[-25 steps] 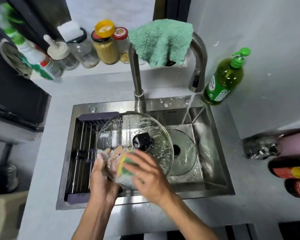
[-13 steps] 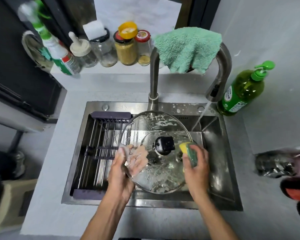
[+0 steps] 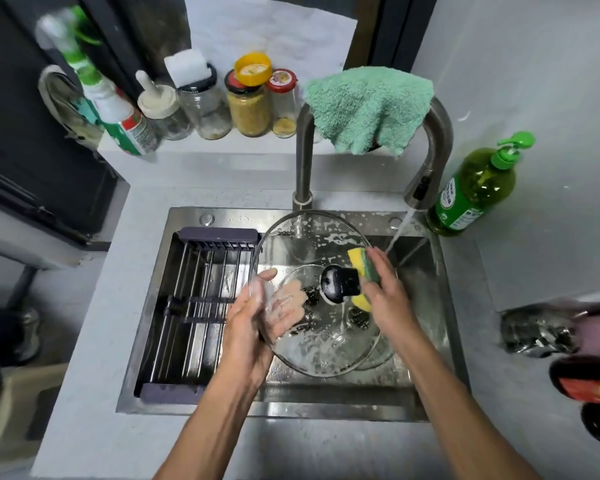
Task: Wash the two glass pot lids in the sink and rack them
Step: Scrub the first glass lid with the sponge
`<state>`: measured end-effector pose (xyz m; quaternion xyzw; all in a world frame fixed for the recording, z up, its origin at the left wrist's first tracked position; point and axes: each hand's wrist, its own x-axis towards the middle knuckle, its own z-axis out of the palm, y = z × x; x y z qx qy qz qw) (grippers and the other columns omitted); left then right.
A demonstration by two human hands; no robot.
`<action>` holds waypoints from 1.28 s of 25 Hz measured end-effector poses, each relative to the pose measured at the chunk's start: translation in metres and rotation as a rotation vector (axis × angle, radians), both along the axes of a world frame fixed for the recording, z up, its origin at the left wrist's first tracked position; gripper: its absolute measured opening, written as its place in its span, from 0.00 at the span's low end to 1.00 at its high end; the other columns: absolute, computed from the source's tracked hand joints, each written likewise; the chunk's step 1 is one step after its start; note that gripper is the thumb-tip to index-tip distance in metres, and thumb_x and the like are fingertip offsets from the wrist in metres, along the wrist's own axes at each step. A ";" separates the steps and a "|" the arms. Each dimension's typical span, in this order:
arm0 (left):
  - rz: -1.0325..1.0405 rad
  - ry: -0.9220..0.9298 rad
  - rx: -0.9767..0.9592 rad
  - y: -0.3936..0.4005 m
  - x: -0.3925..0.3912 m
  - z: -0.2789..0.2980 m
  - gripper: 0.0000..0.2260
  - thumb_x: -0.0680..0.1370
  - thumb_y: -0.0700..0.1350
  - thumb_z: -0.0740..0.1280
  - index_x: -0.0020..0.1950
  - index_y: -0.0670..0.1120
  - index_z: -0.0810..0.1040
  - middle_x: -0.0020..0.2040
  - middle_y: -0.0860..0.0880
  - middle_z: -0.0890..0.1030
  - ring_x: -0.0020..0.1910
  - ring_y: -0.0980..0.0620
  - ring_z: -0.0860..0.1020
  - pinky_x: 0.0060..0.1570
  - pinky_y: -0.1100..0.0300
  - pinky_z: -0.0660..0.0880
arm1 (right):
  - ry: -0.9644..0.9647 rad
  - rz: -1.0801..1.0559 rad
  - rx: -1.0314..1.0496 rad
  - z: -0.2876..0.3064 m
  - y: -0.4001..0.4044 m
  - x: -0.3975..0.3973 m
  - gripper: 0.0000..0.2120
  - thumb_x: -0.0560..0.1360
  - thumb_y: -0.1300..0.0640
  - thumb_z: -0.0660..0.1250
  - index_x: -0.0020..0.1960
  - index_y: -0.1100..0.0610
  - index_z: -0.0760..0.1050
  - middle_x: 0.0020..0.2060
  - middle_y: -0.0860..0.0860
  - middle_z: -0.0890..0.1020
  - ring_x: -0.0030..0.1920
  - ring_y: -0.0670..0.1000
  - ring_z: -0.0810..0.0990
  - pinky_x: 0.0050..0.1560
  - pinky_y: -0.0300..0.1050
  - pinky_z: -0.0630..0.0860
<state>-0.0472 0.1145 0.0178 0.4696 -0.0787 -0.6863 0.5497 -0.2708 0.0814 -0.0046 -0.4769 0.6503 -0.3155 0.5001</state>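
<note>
From the head view, a pale grey worktop (image 3: pixel 94 327) carries a steel sink (image 3: pixel 440 341) set against a grey wall, with a dark window frame at the left. A ledge behind the sink bears four jars (image 3: pixel 248 102) and one spray bottle (image 3: pixel 111 109). One arched tap (image 3: pixel 437 140) runs a thin stream of water into the right side of the basin, and one green cloth (image 3: pixel 368 105) is draped over its arch. One green soap bottle (image 3: pixel 478 185) stands on the worktop just right of the tap. One dark wire rack (image 3: pixel 194 306) sits across the left part of the sink.

Two glass lids show. The soapy glass lid (image 3: pixel 312 237), with a black knob (image 3: pixel 342 284), is held tilted above the basin; a second lid (image 3: pixel 378 355) lies in the basin below it, mostly covered.

The left hand (image 3: pixel 257 317) grips the held lid at its left rim, thumb on the near face and fingers curled behind the glass, seen through it. The right hand (image 3: pixel 387 292) pinches one yellow-and-green sponge (image 3: pixel 362 271) and presses it against the right side of the knob, over the middle of the lid.
</note>
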 end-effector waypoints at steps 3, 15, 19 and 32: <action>-0.023 -0.013 -0.002 0.002 0.000 0.003 0.18 0.78 0.50 0.63 0.64 0.44 0.77 0.58 0.35 0.83 0.51 0.39 0.85 0.46 0.46 0.84 | 0.080 0.038 -0.060 0.008 -0.014 -0.001 0.23 0.83 0.58 0.58 0.74 0.39 0.67 0.76 0.42 0.65 0.60 0.41 0.75 0.54 0.30 0.72; -0.117 -0.047 -0.038 0.010 0.001 0.023 0.21 0.77 0.50 0.65 0.65 0.40 0.74 0.58 0.36 0.83 0.60 0.32 0.80 0.53 0.39 0.80 | 0.442 0.372 -0.233 0.024 -0.029 0.019 0.31 0.81 0.44 0.57 0.79 0.35 0.46 0.79 0.42 0.55 0.72 0.55 0.68 0.68 0.60 0.69; -0.233 0.007 -0.075 0.010 -0.001 0.026 0.20 0.80 0.55 0.60 0.70 0.50 0.74 0.65 0.44 0.81 0.60 0.36 0.81 0.55 0.39 0.80 | 0.430 0.478 -0.338 0.036 -0.031 0.029 0.33 0.81 0.41 0.56 0.79 0.34 0.41 0.79 0.34 0.44 0.74 0.47 0.59 0.62 0.50 0.71; -0.224 0.017 -0.097 0.007 -0.017 0.032 0.19 0.80 0.57 0.63 0.70 0.52 0.76 0.57 0.39 0.84 0.48 0.42 0.86 0.49 0.38 0.82 | 0.622 0.524 -0.431 0.051 -0.010 0.077 0.33 0.82 0.51 0.50 0.80 0.49 0.35 0.80 0.46 0.39 0.79 0.48 0.39 0.77 0.46 0.37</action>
